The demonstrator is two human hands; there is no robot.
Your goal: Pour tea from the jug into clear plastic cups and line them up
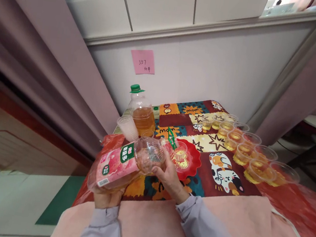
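Note:
A large clear juice bottle [119, 162] with a pink label is tilted almost flat, its neck end pointing right. My left hand [109, 198] supports its base from below; the fingers are mostly hidden beneath it. Near the neck, my right hand [171, 176] grips the bottle with the thumb on the near side. A green strap [172, 138] stands up by the neck. Just beyond the right hand lies a red scalloped plate [195, 164] with a clear plastic cup [182, 151] on it, partly hidden by the hand and bottle.
A second juice bottle [143, 118] with a green cap stands behind, beside a stack of clear cups [128, 127]. Several cups of yellow liquid [243, 153] line the right side of the patterned mat [172, 121]. A pink note [143, 62] is on the wall.

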